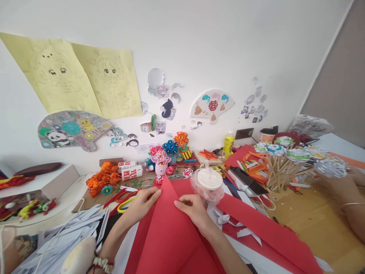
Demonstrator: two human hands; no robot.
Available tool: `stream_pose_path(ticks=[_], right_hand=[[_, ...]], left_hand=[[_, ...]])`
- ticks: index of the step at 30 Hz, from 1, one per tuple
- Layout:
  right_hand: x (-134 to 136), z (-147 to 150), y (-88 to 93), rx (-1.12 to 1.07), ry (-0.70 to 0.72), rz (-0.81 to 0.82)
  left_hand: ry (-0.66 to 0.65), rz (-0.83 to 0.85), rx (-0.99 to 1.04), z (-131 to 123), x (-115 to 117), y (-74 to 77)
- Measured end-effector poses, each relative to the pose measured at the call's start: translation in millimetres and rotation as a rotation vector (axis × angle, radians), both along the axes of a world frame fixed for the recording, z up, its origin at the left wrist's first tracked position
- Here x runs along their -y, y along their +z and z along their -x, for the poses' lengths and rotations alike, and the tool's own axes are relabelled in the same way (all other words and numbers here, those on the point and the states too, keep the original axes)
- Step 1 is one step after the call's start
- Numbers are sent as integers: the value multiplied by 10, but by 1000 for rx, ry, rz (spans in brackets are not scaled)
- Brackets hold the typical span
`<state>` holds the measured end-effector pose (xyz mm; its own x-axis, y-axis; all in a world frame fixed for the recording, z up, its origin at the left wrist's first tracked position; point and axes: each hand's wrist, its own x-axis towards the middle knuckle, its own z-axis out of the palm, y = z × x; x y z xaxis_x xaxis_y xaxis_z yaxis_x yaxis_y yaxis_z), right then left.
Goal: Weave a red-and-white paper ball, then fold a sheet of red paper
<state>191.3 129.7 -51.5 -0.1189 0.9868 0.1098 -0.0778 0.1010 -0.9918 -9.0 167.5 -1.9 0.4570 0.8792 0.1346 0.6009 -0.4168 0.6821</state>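
A large sheet of red paper (168, 236) stands before me, folded over so that it rises to a sharp tip. My left hand (146, 201) pinches the left edge of the fold just below the tip, thumb and forefinger closed on it. On the opposite side, my right hand (192, 209) grips the slanting right edge a little lower down, its other fingers curled. More red paper lies under the folded sheet. A lidded plastic cup (210, 179) in a clear bag stands just beyond my right hand. Left of my left hand are yellow-handled scissors (123, 207).
Several orange craft flowers (104, 177) lie at the left, by white paper strips (62, 236). Pink flowers (159, 155) and a yellow bottle (228, 144) stand near the wall. At right, another person's hand (353, 179) is beside paper flowers on sticks (278, 171).
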Motion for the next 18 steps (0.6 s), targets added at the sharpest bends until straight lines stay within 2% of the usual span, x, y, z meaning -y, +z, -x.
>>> stream_pose_path(ticks=[4, 11, 15, 18], right_hand=[[-7, -2, -10, -19, -37, -5], [-7, -2, -7, -29, -48, -11], [-12, 7, -21, -16, -71, -21], [-27, 14, -43, -11, -95, -26]], left_hand=[[-38, 36, -35, 14, 22, 30], [-16, 59, -30, 2, 71, 100], [16, 92, -59, 45, 201, 159], [47, 111, -88, 118, 343, 121]])
